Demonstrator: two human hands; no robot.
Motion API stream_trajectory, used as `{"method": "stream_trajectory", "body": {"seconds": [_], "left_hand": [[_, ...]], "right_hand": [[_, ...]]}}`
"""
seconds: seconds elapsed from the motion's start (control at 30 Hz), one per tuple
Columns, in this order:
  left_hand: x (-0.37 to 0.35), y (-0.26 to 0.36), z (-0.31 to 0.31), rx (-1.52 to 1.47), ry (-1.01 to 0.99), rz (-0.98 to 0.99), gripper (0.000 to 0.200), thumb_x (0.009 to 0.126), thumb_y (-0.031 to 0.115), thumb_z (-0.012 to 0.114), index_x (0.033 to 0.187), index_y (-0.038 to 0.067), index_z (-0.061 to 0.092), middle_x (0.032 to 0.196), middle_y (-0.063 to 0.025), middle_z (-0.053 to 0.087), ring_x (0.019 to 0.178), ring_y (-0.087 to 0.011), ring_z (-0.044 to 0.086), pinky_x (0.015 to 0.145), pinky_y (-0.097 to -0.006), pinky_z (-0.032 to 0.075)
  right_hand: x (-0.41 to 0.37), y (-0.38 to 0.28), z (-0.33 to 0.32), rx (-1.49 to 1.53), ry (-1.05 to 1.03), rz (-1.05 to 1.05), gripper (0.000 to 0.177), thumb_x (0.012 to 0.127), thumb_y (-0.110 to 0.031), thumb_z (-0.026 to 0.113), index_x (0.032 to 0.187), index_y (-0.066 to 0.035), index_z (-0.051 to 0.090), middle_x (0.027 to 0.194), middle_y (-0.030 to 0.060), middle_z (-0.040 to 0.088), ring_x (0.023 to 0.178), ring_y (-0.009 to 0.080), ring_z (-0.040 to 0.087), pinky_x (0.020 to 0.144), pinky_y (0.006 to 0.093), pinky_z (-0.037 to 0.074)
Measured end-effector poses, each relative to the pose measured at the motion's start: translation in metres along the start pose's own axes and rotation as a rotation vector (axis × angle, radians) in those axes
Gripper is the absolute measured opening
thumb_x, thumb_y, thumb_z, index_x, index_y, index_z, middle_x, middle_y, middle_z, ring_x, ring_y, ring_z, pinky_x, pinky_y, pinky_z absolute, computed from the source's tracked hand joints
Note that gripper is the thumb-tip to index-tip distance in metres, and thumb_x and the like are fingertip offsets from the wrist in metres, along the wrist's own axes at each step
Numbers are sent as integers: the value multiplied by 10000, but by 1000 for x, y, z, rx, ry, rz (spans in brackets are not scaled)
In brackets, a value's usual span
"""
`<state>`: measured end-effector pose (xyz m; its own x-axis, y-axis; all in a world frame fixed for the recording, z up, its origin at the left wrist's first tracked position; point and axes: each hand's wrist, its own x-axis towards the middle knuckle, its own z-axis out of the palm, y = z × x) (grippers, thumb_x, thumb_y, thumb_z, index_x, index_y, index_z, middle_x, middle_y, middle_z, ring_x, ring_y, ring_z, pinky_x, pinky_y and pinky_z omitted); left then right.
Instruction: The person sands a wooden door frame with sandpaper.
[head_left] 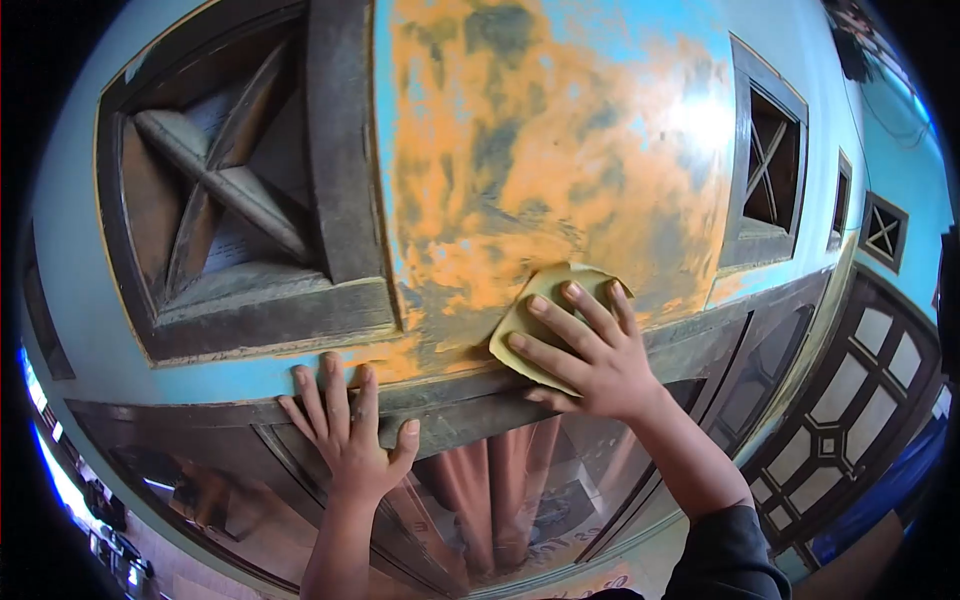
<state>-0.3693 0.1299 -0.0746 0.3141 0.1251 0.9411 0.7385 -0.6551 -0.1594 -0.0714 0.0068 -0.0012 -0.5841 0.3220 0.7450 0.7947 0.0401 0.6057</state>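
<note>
My right hand [595,355] presses a yellowish sheet of sandpaper [517,322] against the lower part of a wall panel [560,150]. Its fingers are spread over the sheet, with the thumb by the lower edge. The panel's surface is patchy, with orange, grey and light blue areas. To the left, my left hand [352,425] is open and empty, fingers apart. Its fingertips touch the blue and orange strip of wall below the vent, and its palm is over the dark wooden beam [450,410]. The sandpaper's underside is hidden.
A dark wooden vent frame with a cross [350,200] is at left, and a smaller cross vent [765,165] at right. Below the beam are glass panes with a reddish-brown curtain [490,490] behind. A dark door with pale panels [835,390] stands at far right.
</note>
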Motion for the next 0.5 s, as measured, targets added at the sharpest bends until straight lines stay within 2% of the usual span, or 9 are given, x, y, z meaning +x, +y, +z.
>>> {"method": "stream_trajectory", "body": {"seconds": [0.07,0.1,0.13,0.2,0.27,0.33,0.4,0.47,0.5], "left_hand": [[5,5,-1,15,-3,11,728,997,537,470,1539,53,420,1651,-252,267,1535,-518,138,1189,-704,-13],[6,8,-2,22,-8,14,733,996,539,470,1539,48,420,1651,-252,267,1537,-517,132,1189,-704,-20],[7,11,-3,28,-15,13,739,996,540,470,1539,43,420,1651,-251,268,1539,-517,126,1189,-705,-26],[14,26,-8,59,-86,41,735,993,544,472,1538,53,429,1646,-249,282,1539,-515,131,1188,-707,-27],[23,42,-7,32,-134,93,728,989,546,480,1535,66,440,1639,-247,298,1538,-513,139,1188,-709,-26],[31,54,-1,-55,-164,171,718,984,545,491,1530,80,452,1633,-245,313,1536,-513,152,1186,-713,-25],[41,63,1,-57,-167,211,688,976,535,513,1512,104,486,1627,-220,341,1528,-504,191,1194,-706,30],[56,68,-2,-30,-179,240,677,973,528,522,1505,110,498,1628,-207,347,1522,-501,215,1198,-700,63],[65,70,-4,-19,-159,249,666,972,518,529,1497,108,510,1625,-194,358,1521,-484,238,1203,-685,96]], "right_hand": [[-18,26,-15,10,-28,219,621,883,-540,676,1407,-211,618,1561,132,455,1482,395,342,1235,567,169],[-28,42,-16,-12,37,416,611,893,-529,661,1402,-194,619,1549,150,464,1477,403,347,1228,569,180],[-32,58,-14,12,204,556,633,893,-534,655,1413,-178,605,1548,166,459,1484,409,334,1228,577,158],[-38,62,-8,-17,300,674,670,897,-580,639,1422,-166,591,1536,183,464,1483,410,334,1228,579,153],[-42,32,-4,28,104,491,689,906,-637,609,1439,-202,579,1563,157,445,1496,398,315,1238,584,135],[-49,12,-4,58,-127,81,671,900,-690,588,1448,-301,572,1630,87,373,1533,375,257,1258,587,54],[-45,36,-14,91,-70,93,645,903,-625,621,1445,-277,577,1600,105,413,1520,380,289,1252,577,111],[-42,81,-29,12,30,410,626,912,-539,647,1446,-221,576,1571,129,441,1493,387,327,1231,575,167],[-40,102,-28,-8,169,513,631,910,-519,654,1445,-193,574,1561,139,446,1481,395,335,1220,581,179]]}}
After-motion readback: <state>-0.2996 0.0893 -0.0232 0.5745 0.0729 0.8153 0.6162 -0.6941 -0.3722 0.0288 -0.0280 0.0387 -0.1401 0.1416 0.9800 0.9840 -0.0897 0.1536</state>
